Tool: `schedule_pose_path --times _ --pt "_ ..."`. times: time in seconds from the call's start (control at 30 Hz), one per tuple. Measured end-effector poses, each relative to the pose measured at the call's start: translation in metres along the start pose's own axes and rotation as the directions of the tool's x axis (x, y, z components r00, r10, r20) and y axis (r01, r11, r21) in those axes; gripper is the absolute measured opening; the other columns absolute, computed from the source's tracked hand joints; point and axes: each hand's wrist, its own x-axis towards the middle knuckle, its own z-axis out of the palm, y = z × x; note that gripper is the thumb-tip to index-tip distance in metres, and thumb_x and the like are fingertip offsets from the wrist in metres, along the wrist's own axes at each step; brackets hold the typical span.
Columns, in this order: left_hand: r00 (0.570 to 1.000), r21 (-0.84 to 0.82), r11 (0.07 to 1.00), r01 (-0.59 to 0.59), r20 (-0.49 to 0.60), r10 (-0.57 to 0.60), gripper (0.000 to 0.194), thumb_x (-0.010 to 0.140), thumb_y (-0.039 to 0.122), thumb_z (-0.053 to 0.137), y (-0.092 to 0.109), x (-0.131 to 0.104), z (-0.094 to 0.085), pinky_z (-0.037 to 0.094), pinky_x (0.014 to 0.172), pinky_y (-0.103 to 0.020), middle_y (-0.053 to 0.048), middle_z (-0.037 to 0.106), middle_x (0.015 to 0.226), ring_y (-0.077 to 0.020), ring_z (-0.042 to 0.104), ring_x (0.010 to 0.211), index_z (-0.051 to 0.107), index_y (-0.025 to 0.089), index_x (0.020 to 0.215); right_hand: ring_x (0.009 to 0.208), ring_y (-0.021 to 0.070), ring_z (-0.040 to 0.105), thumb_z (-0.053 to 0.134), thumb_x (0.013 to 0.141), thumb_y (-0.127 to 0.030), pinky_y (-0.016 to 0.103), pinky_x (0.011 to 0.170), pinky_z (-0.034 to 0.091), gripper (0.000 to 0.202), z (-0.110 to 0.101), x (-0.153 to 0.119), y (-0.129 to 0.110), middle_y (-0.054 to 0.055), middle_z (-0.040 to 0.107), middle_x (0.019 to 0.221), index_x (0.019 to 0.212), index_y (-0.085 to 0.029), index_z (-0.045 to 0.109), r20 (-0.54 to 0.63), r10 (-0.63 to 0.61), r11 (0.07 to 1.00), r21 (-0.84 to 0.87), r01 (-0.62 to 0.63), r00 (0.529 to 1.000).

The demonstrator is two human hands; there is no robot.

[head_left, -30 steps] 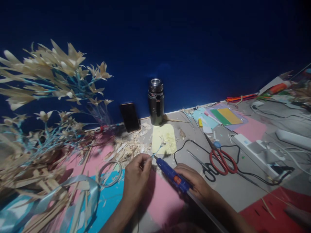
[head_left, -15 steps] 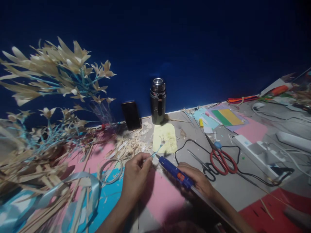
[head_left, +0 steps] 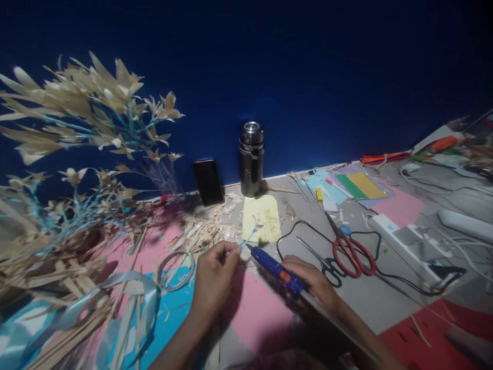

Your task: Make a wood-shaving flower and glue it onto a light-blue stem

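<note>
Between thumb and fingers, my left hand (head_left: 219, 267) pinches a thin light-blue stem (head_left: 247, 238) that points away from me over a pale yellow sheet (head_left: 272, 209). My right hand (head_left: 310, 280) is wrapped round a blue hot glue gun (head_left: 277, 270), with a glue stick (head_left: 331, 319) running out of its back end. The gun's nozzle is close to the stem beside my left fingertips; whether they touch I cannot tell. Blobs of dried glue dot the yellow sheet.
Behind the sheet stand a dark flask (head_left: 251, 164) and a phone (head_left: 208, 182). Red-handled scissors (head_left: 354, 257), small black scissors (head_left: 332, 271) and a white power strip (head_left: 404, 246) lie right. Left are papery flowers (head_left: 111, 97), blue ribbon (head_left: 148, 298) and dry shavings (head_left: 208, 228).
Hardly anything has moved. The glue gun and the stem have shifted very slightly, and both hands keep their grip.
</note>
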Motion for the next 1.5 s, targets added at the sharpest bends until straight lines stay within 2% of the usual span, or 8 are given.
schedule_pose_path --times 0.37,0.73,1.0,1.1,1.2,1.3,1.4,1.5 --pt "0.999 -0.012 1.0 0.027 0.025 -0.027 0.024 0.074 0.04 0.071 -0.003 0.0 0.001 0.035 0.043 -0.023 -0.001 0.063 0.055 -0.013 0.048 0.045 0.07 0.017 0.07 0.068 0.0195 0.053 0.043 0.101 -0.054 0.032 0.067 0.045 0.042 0.0 0.0 -0.002 0.004 0.061 0.075 0.089 -0.019 0.064 0.003 0.033 0.999 -0.025 -0.032 0.999" --pt "0.999 0.035 0.999 0.015 0.045 -0.017 0.024 0.076 0.039 0.068 -0.004 0.0 -0.001 0.034 0.044 -0.023 0.001 0.058 0.053 -0.0127 0.046 0.046 0.067 0.017 0.07 0.067 0.0193 0.051 0.042 0.1 -0.06 0.032 0.065 0.043 0.047 -0.001 0.0 -0.003 0.004 0.058 0.073 0.082 -0.02 0.059 -0.029 0.051 0.998 -0.027 -0.052 0.998" --pt "0.998 0.062 0.998 0.02 0.05 -0.024 0.023 0.078 0.038 0.066 -0.007 0.001 0.001 0.035 0.045 -0.023 0.002 0.057 0.052 -0.0123 0.046 0.046 0.067 0.017 0.07 0.068 0.0199 0.053 0.042 0.102 -0.053 0.031 0.063 0.042 0.04 0.0 0.002 0.004 0.005 0.061 0.074 0.091 -0.019 0.061 -0.033 -0.021 0.998 -0.068 0.019 0.999" --pt "0.998 0.039 0.999 0.033 0.045 -0.035 0.021 0.077 0.037 0.067 -0.006 0.002 0.0 0.034 0.044 -0.022 0.002 0.057 0.052 -0.0117 0.046 0.045 0.067 0.017 0.071 0.068 0.0201 0.054 0.036 0.104 -0.05 0.032 0.064 0.042 0.043 -0.002 0.0 0.004 0.005 0.063 0.075 0.092 -0.019 0.063 0.005 -0.038 0.997 -0.065 0.038 0.999" --pt "0.999 0.022 0.999 0.033 0.021 -0.034 0.021 0.076 0.036 0.068 -0.003 0.002 -0.002 0.033 0.043 -0.021 0.002 0.056 0.05 -0.0107 0.044 0.044 0.066 0.016 0.07 0.074 0.0227 0.056 0.038 0.104 -0.04 0.036 0.071 0.043 0.036 -0.011 -0.004 0.009 0.009 0.066 0.082 0.099 -0.017 0.065 0.029 -0.007 0.977 -0.211 0.013 1.0" --pt "0.997 -0.049 0.996 0.072 0.006 -0.072 0.022 0.074 0.037 0.071 0.001 0.002 -0.002 0.029 0.04 -0.02 0.003 0.056 0.048 -0.009 0.041 0.041 0.066 0.015 0.071 0.083 0.0258 0.057 0.045 0.101 -0.034 0.04 0.079 0.041 0.027 -0.026 -0.007 0.019 0.011 0.068 0.092 0.106 -0.016 0.065 0.082 0.114 0.898 -0.436 -0.067 0.99" --pt "0.979 -0.24 0.95 0.199 0.098 -0.18 0.027 0.069 0.038 0.077 0.003 0.002 -0.001 0.025 0.037 -0.019 0.001 0.062 0.053 -0.0068 0.039 0.037 0.064 0.015 0.075 0.087 0.0277 0.057 0.051 0.1 -0.036 0.041 0.08 0.04 0.027 -0.036 -0.006 0.029 0.011 0.068 0.094 0.112 -0.016 0.066 0.09 0.245 0.77 -0.623 -0.137 0.965" --pt "0.953 -0.373 0.882 0.287 0.207 -0.222 0.033 0.065 0.038 0.083 0.004 0.0 -0.001 0.023 0.036 -0.017 0.0 0.063 0.054 -0.0046 0.037 0.036 0.063 0.015 0.076 0.092 0.0296 0.056 0.058 0.098 -0.041 0.041 0.083 0.04 0.032 -0.039 -0.003 0.037 0.013 0.067 0.098 0.115 -0.015 0.066 0.08 0.327 0.663 -0.729 -0.168 0.942"
